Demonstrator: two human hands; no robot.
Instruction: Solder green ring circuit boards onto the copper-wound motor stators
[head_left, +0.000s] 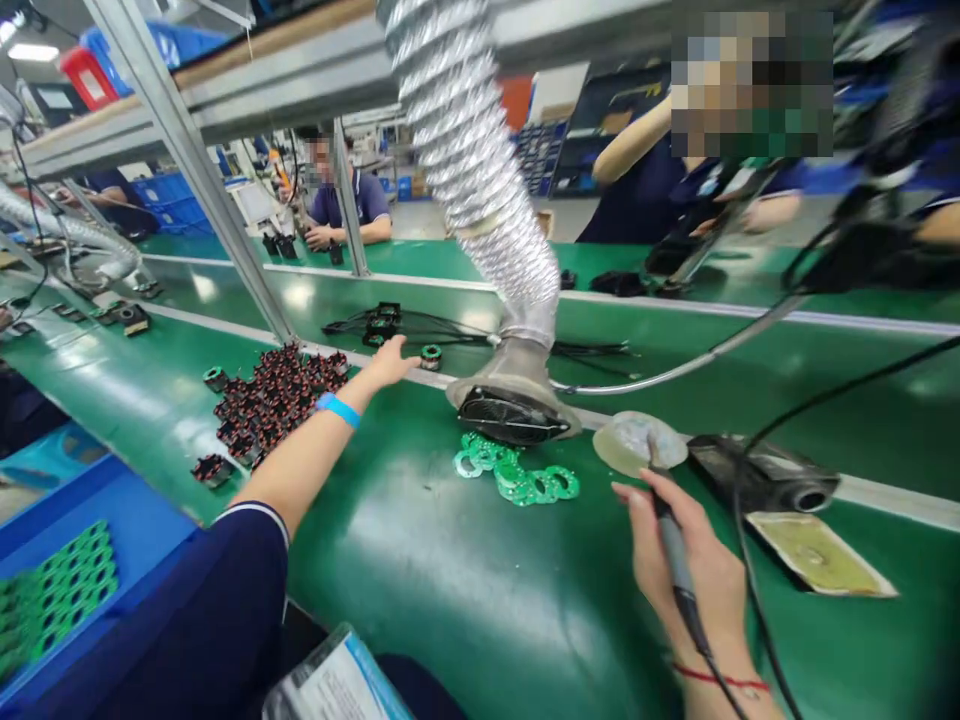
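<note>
My left hand (pixel 390 362) is wide open, its grip empty, with the fingertips just beside a small green coil (pixel 430 355) on the tabletop (pixel 450 580). My right hand (pixel 712 580) has its grip closed around a soldering iron (pixel 675 555), tip on a round sponge (pixel 626 445).

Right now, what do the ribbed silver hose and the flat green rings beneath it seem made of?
Ribbed silver hose: probably thin aluminium foil; crinkled, shiny folds. Flat green rings: likely circuit-board laminate; glossy green faces, thin and flat.
</note>
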